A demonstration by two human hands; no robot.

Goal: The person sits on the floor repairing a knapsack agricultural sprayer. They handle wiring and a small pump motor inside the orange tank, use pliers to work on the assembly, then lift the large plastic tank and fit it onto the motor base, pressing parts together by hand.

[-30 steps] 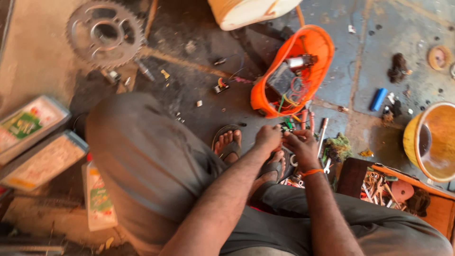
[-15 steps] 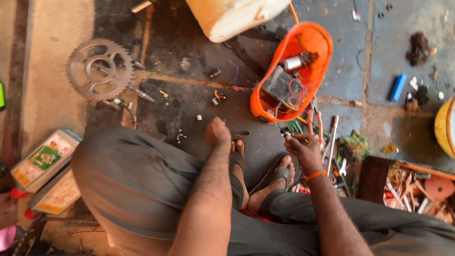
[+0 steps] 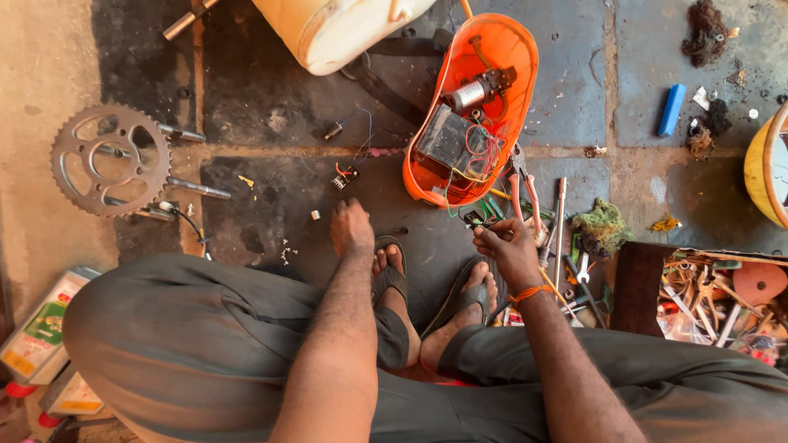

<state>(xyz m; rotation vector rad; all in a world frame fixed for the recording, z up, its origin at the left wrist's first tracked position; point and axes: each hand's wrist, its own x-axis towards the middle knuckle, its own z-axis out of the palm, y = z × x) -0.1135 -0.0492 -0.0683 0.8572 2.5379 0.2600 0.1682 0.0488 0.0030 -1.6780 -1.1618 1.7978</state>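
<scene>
Left hand (image 3: 351, 227): open, flat on the dark stone floor (image 3: 271, 197), probably for support.
Right hand (image 3: 513, 246): pinches the small green wired part (image 3: 480, 216) beside the orange plastic shell (image 3: 501, 90), keeping its wires slack.

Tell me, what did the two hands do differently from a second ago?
The left hand let go of the small green wired part and moved left, out over the dark floor. The right hand kept hold of that part. The orange shell and sprocket stayed put.
</scene>
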